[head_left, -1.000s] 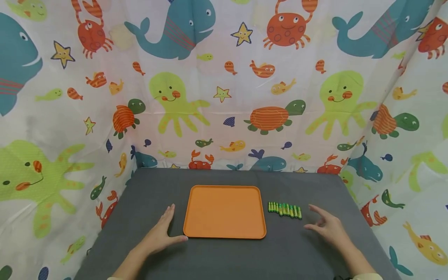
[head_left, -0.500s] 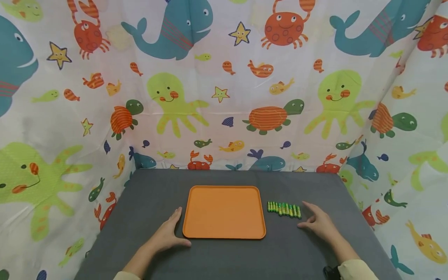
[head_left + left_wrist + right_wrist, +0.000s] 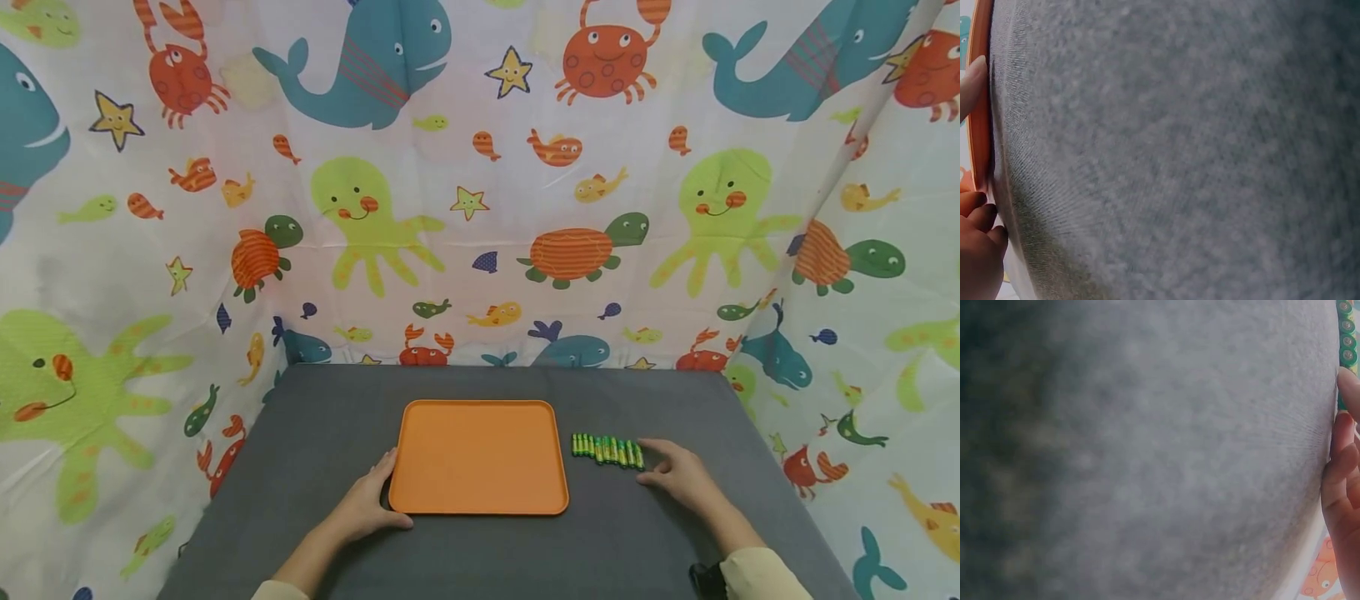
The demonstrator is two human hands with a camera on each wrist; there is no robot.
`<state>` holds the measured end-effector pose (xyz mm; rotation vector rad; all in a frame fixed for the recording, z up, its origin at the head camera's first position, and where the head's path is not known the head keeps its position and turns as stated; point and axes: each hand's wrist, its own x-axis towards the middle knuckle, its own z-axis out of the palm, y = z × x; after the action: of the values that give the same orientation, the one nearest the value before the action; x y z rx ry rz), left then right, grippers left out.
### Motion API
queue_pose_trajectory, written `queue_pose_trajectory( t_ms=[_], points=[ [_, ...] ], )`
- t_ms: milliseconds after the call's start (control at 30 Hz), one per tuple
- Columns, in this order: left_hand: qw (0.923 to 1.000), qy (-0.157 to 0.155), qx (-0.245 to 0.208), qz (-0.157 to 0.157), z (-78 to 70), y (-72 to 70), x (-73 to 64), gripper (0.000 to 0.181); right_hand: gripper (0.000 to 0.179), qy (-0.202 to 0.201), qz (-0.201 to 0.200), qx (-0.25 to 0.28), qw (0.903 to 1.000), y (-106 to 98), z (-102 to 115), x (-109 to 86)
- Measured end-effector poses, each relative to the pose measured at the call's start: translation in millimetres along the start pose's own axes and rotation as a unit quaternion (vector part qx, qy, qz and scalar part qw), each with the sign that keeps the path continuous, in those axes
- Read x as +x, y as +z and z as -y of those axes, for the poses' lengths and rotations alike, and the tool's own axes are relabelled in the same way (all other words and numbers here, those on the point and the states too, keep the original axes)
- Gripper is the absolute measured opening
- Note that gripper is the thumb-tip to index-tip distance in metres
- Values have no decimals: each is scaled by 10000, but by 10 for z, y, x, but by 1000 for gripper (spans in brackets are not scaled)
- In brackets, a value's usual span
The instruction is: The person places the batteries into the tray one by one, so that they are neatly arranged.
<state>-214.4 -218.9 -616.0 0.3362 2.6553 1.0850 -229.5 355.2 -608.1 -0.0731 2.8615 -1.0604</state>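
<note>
An orange tray (image 3: 480, 458) lies flat on the grey table. At its front left corner is my left hand (image 3: 367, 504), fingers along the left side and thumb by the front edge. In the left wrist view the thumb (image 3: 971, 87) presses the orange rim (image 3: 980, 125), and curled fingers sit near the corner. Right of the tray lies a row of several green batteries (image 3: 606, 450), side by side. My right hand (image 3: 681, 479) pinches the row's right-end battery, index finger at the far end and thumb at the near end. In the right wrist view, battery ends (image 3: 1347, 340) show beyond the fingers.
The grey table (image 3: 480, 558) runs back to a white curtain (image 3: 480, 275) printed with sea animals, which also hangs along both sides. A dark band (image 3: 707, 581) is on the right wrist, beside a cream sleeve (image 3: 761, 575).
My left hand has moved right and closed in on the tray's corner. My right hand has moved left, its thumb and index finger coming to the end battery.
</note>
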Motion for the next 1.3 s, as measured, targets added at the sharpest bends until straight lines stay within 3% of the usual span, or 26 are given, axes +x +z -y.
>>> queue_pose_trajectory(
  t_ms=[333, 567, 833, 1000, 1300],
  points=[
    [10000, 13, 41, -29, 22, 28, -8, 127, 62, -229, -117, -210, 9994, 18, -19, 79],
    [9999, 36, -119, 11, 14, 28, -22, 125, 60, 15, -153, -49, 9999, 7, -22, 41],
    [10000, -48, -68, 25, 8, 4, -22, 126, 60, -34, -335, 192, 9992, -14, -36, 15],
    [9999, -111, -97, 8, 11, -4, -17, 125, 60, -19, -449, 358, 9983, -39, 49, 15],
    [9995, -219, -232, 1, -6, 12, -14, 126, 56, -345, -661, 393, 9964, -63, 366, 29]
  ],
)
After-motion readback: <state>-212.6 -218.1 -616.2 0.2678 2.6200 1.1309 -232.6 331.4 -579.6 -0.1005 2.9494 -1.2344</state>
